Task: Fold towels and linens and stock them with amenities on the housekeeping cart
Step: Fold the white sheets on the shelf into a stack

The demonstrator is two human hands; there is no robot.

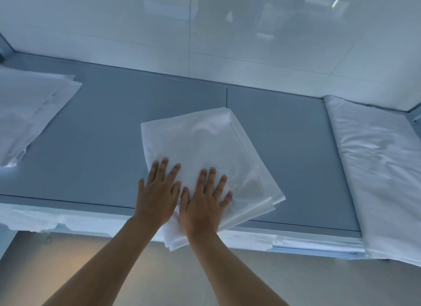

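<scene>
Head view shows your left hand [157,191] and right hand [204,200] lying flat, fingers spread, gripping nothing, side by side on the folded white linen [205,150]. You press its near corner, which overhangs the counter's [102,134] front edge, probably to flatten the layers. Another folded piece [32,109] waits at the left edge, and a long sheet [376,169] drapes over the right end.

We saw thin, smooth white cloth in the folded linen [205,146]. The grey tabletop [102,127] looked matt; the wall [250,32] was glossy.
</scene>
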